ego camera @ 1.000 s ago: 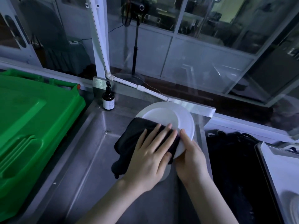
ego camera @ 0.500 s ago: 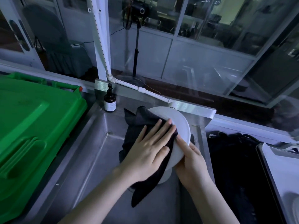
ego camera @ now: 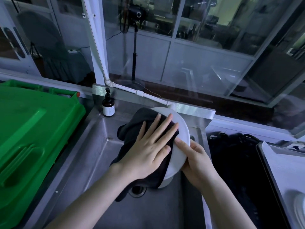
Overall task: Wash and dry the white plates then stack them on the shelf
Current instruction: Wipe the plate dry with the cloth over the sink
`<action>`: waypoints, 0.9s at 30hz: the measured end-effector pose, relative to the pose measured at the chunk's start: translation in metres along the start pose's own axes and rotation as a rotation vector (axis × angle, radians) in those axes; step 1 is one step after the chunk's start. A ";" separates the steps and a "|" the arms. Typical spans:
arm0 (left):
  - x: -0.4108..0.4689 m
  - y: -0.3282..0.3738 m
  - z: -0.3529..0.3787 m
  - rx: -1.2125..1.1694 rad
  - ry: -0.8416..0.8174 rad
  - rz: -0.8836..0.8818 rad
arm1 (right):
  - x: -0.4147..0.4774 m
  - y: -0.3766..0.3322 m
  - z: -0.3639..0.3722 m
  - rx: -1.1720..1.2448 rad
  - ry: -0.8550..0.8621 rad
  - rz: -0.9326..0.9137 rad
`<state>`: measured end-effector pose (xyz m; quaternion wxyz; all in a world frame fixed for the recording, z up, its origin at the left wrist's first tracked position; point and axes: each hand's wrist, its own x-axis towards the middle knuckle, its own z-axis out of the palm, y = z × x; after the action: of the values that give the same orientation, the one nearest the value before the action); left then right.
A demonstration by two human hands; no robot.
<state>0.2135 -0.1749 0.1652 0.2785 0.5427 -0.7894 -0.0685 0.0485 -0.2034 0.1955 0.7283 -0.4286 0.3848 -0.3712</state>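
The light is dim and bluish. A stainless steel sink (ego camera: pixel 99 154) stands against a wall of glass panes (ego camera: pixel 206 30) in white frames, with a white pipe (ego camera: pixel 97 52) running down and along its back edge. A green bin lid (ego camera: pixel 33 129) lies to its left. Beyond the glass stand a black stand (ego camera: pixel 134 52) and a grey covered chair (ego camera: pixel 49 47).

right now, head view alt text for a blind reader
Over a steel sink, a left hand presses a dark cloth against a tilted white plate that the right hand holds by its rim. A brown pump bottle stands at the sink's back corner, a green bin lid to the left.
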 end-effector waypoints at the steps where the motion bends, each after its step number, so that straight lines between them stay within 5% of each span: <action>1: 0.004 -0.002 -0.005 0.034 -0.010 0.053 | -0.002 0.000 -0.001 -0.042 -0.019 0.016; 7: 0.021 -0.012 -0.011 0.002 -0.075 0.235 | -0.009 -0.001 -0.013 -0.096 -0.070 0.059; 13: 0.026 -0.033 0.000 -0.283 0.166 -0.181 | -0.012 -0.013 -0.018 0.041 0.029 -0.028; 18: -0.006 -0.017 0.030 -0.459 0.227 -0.326 | -0.008 -0.015 -0.025 0.164 0.163 -0.065; 27: -0.027 0.052 0.056 0.098 0.163 -0.208 | -0.003 0.026 -0.012 0.393 0.164 0.059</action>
<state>0.1490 -0.1408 0.1302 0.3063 0.6382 -0.7062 -0.0139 0.0419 -0.1961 0.1685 0.7746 -0.2354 0.3754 -0.4512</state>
